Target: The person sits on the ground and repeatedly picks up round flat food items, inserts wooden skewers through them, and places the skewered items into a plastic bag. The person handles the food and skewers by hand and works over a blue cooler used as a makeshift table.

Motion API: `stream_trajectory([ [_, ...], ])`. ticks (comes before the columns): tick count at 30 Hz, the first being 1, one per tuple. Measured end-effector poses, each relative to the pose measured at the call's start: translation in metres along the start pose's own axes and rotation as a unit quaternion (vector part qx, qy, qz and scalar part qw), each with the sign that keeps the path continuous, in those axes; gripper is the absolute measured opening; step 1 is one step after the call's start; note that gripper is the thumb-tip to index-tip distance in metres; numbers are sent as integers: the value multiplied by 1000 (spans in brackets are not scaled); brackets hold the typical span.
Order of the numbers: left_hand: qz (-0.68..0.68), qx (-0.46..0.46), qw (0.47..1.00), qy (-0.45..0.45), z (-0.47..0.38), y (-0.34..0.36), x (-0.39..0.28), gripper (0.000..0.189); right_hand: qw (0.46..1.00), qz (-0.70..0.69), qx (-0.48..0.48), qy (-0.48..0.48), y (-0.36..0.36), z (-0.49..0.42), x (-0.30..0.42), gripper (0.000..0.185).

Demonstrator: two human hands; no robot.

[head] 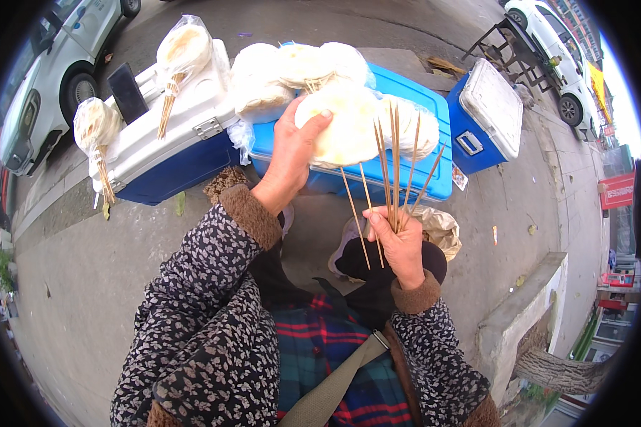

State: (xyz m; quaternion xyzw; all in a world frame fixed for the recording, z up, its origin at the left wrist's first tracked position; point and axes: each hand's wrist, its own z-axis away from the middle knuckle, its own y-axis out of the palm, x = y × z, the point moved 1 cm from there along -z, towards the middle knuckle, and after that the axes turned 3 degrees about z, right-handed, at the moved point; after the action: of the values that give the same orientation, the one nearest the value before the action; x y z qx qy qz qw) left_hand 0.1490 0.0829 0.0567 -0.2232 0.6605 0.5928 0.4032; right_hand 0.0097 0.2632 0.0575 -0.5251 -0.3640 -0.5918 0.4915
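Note:
My left hand (291, 152) grips a round, pale flatbread (347, 125) by its left edge, thumb on top. Two thin wooden skewers (354, 218) stick out from the bread's lower edge towards me. Several more pointed skewers (395, 160) fan upward from my right hand (398, 240), whose thumb and forefinger are at the lower end of one of the bread's skewers. Behind the bread, more flatbreads (262, 69), some in clear plastic bags, are heaped on the lid of a blue plastic storage box (416, 91).
A white-lidded cooler box (176, 173) at left carries a dark phone-like slab (127, 93) and bagged breads on skewers (184, 50). Another blue cooler (478, 131) stands at right. Near my knee is a crumpled bag (440, 229). Parked cars (59, 80) and a concrete kerb (529, 299) flank the pavement.

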Motion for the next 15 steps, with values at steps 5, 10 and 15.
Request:
stream_trajectory([
  [5,-46,-17,998,33,-56,-8,-24,47,997,5,-36,-67,-10,-17,5,31],
  [10,-271,-8,962,24,-143,-28,-49,52,991,-108,-64,-46,-32,-16,0,33],
  [15,-660,3,724,198,-175,-59,-53,58,986,-139,-87,-43,-46,-5,-17,35],
])
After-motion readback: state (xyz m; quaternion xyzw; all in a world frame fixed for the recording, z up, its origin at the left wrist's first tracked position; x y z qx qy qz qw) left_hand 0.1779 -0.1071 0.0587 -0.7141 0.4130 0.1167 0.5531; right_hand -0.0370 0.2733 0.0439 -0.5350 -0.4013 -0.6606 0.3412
